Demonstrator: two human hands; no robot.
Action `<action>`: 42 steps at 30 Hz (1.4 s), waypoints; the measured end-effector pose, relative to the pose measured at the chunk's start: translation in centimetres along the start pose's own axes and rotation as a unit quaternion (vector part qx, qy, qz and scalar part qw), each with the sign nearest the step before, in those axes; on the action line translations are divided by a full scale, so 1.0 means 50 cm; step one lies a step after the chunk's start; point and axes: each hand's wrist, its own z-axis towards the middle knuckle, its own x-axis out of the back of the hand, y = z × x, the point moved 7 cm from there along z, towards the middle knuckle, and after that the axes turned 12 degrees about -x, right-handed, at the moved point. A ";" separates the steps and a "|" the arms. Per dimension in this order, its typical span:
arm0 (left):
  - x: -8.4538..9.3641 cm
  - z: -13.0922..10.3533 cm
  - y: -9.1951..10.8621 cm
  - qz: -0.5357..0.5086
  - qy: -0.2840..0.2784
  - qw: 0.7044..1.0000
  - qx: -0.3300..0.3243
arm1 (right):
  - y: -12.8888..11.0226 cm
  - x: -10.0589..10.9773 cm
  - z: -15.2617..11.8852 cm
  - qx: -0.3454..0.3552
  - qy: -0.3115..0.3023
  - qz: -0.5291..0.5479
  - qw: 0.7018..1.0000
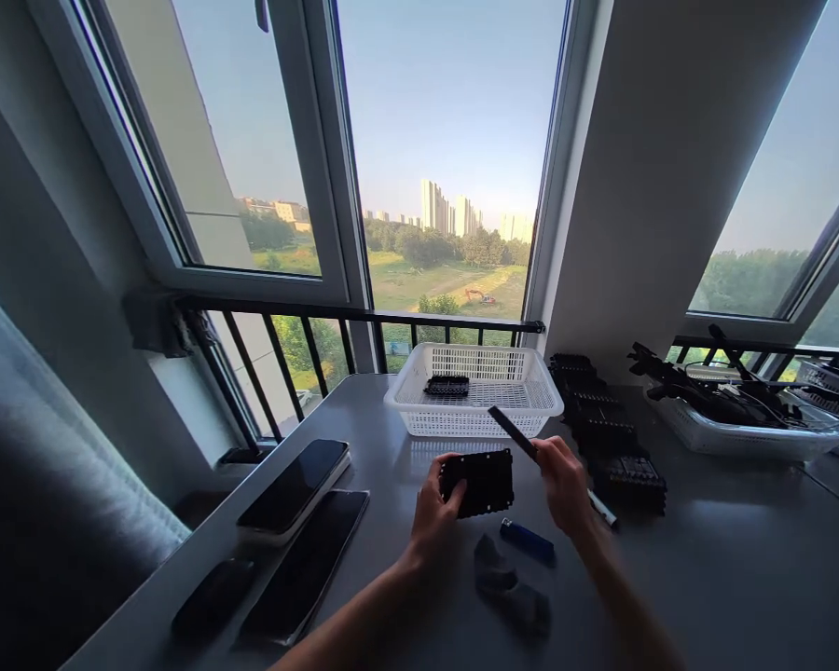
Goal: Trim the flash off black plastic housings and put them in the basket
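Beyond the black railing we see a green field with an orange excavator and, farther off, pale tower blocks. Nearer to us than the railing lie two flat dark-screened devices (one of them white-edged) and a rounded black object. Left of the railing we find a grey-blue curtain.

The left hand grips a black plate; the right hand holds a dark strip. Beyond them, a white basket stands on the surface; a blue object lies nearer.
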 end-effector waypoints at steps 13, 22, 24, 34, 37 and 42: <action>-0.034 -0.038 0.035 0.042 -0.053 0.998 0.016 | 0.038 -0.083 -0.040 -0.046 -0.050 -0.040 0.997; -0.030 -0.046 0.043 0.035 -0.034 0.999 0.024 | 0.020 -0.084 -0.045 -0.041 -0.048 -0.058 0.996; -0.029 -0.047 0.042 0.028 -0.028 0.999 0.037 | 0.016 -0.082 -0.046 -0.033 -0.043 -0.060 0.997; -0.024 -0.040 0.043 0.032 -0.023 0.999 0.004 | 0.006 -0.081 -0.047 0.017 -0.032 -0.101 0.994; -0.018 -0.037 0.037 0.024 -0.016 1.000 0.004 | 0.008 -0.071 -0.043 0.016 -0.013 -0.104 0.994; -0.008 -0.024 0.036 0.027 -0.014 0.999 -0.015 | 0.026 -0.037 -0.030 -0.010 0.043 -0.111 0.993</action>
